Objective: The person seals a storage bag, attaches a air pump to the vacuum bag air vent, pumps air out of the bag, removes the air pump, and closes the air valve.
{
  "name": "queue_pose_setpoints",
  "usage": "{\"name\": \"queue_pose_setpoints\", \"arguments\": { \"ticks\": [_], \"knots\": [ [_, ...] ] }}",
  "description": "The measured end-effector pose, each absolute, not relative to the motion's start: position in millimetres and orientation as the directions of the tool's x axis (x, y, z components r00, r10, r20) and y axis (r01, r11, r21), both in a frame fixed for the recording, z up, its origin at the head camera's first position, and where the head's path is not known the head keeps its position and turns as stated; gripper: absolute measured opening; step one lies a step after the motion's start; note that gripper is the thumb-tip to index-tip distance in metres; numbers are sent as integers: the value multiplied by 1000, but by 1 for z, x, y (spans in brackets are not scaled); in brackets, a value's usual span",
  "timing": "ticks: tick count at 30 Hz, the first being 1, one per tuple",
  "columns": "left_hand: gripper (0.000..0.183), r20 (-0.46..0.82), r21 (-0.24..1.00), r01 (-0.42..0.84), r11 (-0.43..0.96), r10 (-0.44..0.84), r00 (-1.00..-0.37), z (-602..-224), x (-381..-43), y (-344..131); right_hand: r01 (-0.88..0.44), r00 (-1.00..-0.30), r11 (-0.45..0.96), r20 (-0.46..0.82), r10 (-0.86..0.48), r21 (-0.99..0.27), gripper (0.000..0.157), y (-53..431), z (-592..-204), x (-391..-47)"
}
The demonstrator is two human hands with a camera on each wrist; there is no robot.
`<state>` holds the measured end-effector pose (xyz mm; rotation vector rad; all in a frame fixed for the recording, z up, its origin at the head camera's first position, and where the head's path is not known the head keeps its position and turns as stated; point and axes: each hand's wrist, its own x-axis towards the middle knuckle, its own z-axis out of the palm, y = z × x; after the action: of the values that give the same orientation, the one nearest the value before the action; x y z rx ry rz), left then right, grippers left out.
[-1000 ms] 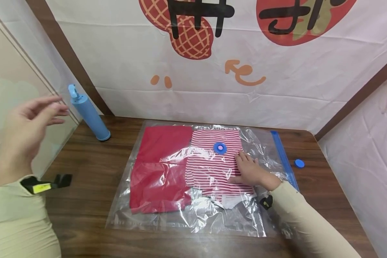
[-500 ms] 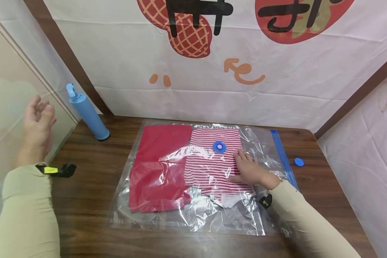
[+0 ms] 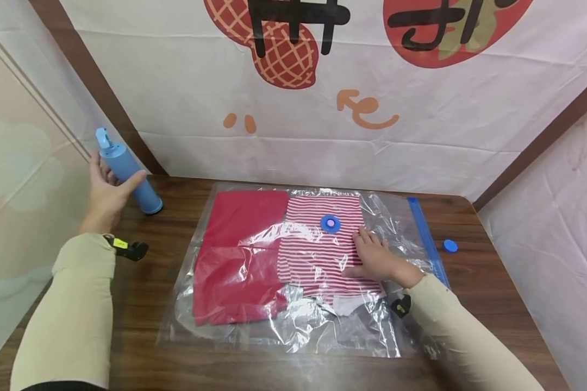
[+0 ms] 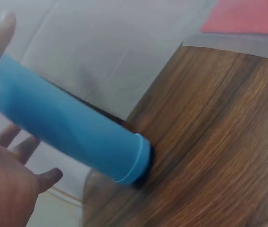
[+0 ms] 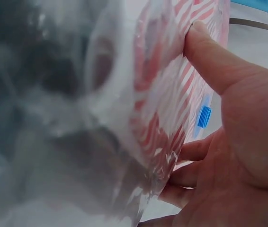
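Note:
At the table's back left stands a light-blue hand pump [image 3: 136,175], a cylinder with a small handle on top. My left hand [image 3: 106,193] is right at it, fingers spread behind and thumb in front. In the left wrist view those fingers stay straight and loose around the pump [image 4: 72,120]. A clear vacuum storage bag [image 3: 293,336] lies flat mid-table, holding a folded red cloth [image 3: 239,255] and a red-and-white striped cloth [image 3: 313,255]. My right hand [image 3: 378,260] rests flat on the bag over the striped cloth. Close by is the bag's round blue valve [image 3: 330,224].
A small round blue cap [image 3: 450,246] lies on the brown wooden table [image 3: 142,326], right of the bag's blue zip strip [image 3: 426,239]. Printed fabric walls [image 3: 186,108] close in the back and both sides.
My left hand has moved right and forward from beside the pump, and now spreads around its body. My right hand stays on the bag. The pump stands in the same place.

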<state>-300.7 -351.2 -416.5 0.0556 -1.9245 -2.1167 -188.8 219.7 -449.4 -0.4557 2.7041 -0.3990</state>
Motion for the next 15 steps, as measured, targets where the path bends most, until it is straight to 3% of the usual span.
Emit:
{"name": "queue_pose_setpoints", "arguments": {
  "ticks": [6,9,13,15],
  "knots": [
    [91,147,988,123,95,-317,-937,-413,-306,-340,-262,-882,903,-295,-368,-342,109,219,-449,-188],
    [74,138,976,71,206,-331,-933,-411,-310,-336,-261,-884,904,-292,-364,-338,109,220,-450,-187],
    [43,132,969,45,241,-358,-924,-412,-315,-333,-263,-884,902,-288,-367,-343,109,221,-452,-187],
    [39,139,959,34,280,-365,-921,-412,-318,-331,-263,-884,901,-287,-368,-345,109,221,-451,-187]
  ]
}}
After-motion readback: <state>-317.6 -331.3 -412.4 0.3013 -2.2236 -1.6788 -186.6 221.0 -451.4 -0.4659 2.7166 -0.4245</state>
